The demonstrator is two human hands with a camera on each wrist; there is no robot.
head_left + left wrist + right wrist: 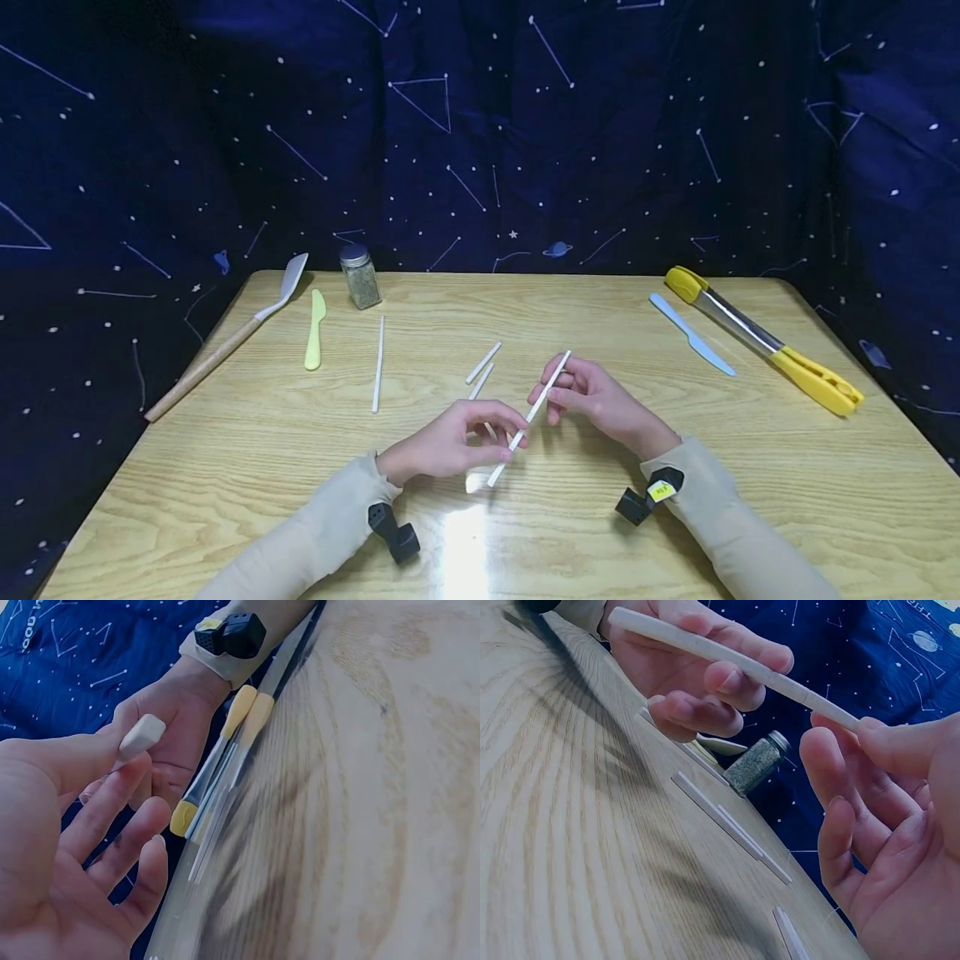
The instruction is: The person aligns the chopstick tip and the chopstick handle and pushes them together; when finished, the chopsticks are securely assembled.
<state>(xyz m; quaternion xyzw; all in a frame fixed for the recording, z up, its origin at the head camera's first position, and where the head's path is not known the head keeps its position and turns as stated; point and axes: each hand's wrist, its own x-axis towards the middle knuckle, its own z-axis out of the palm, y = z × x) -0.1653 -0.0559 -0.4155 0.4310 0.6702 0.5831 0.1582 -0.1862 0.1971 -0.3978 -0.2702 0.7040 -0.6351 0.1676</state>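
A white, slightly tapering chopstick [537, 406] is held slantwise above the table between both hands. My left hand [457, 437] pinches its lower, nearer part between thumb and fingers. Farther up, the thumb and fingers of my right hand [592, 400] pinch it. One thick, squarish end of the chopstick [142, 736] faces the left wrist camera. On the table just beyond the left hand lie a short white stick [483, 362] and another white stick [482, 381], partly hidden by that hand. A further white stick [378, 364] lies to their left.
At the left lie a wooden-handled spatula [225, 354] and a yellow-green knife [315, 329]. A jar of dried herbs [362, 279] stands near the back edge. A blue knife [692, 334] and yellow-handled tongs [761, 337] lie at the right. Behind the table [187, 500] hangs a starry cloth [637, 125].
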